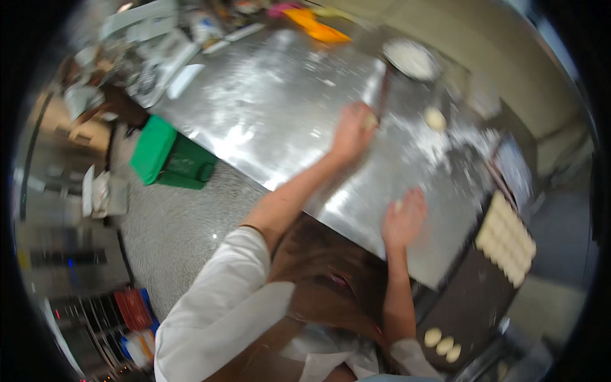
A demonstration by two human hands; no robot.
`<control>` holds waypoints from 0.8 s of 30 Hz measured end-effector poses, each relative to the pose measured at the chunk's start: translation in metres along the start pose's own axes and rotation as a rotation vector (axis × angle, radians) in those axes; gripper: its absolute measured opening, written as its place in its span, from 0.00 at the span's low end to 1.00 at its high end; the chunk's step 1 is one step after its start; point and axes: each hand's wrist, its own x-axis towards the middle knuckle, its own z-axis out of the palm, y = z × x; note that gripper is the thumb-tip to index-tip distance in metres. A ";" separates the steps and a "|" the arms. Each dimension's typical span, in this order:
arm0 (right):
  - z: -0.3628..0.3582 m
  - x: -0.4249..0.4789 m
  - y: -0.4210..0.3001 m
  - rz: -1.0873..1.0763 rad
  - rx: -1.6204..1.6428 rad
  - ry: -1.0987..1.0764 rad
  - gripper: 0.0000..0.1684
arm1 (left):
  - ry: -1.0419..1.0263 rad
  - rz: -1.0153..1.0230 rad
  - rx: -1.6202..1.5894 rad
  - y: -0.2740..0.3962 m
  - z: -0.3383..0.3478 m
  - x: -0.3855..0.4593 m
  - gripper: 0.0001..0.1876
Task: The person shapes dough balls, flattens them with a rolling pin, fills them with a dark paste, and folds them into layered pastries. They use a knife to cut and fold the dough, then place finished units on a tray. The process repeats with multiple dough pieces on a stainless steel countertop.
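Observation:
My left hand is curled on the floured steel worktop, with a pale dough piece showing at its fingers. Nearer to me, my right hand lies low over the worktop, palm down. A small pale spot shows beside its thumb, too blurred to name, and its palm is hidden. Beyond both hands, a round dough ball sits by a patch of loose flour. To the right, a dark baking tray carries closely packed rows of dough pieces and three separate dough pieces at its near end.
A bowl of flour stands at the back, right of an orange plastic sheet or bag. Clear plastic wrapping lies at the right edge. On the floor to the left is a green lidded bin. Containers crowd the far left.

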 end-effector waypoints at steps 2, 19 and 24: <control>-0.004 0.004 -0.004 0.011 0.010 -0.011 0.37 | 0.028 0.042 0.039 0.010 0.001 0.005 0.20; -0.015 0.000 -0.008 -0.020 0.092 0.058 0.35 | -0.481 0.225 0.211 0.036 0.012 0.005 0.35; -0.021 0.000 -0.010 -0.030 0.119 0.065 0.32 | -0.608 0.322 0.418 0.032 0.031 -0.039 0.33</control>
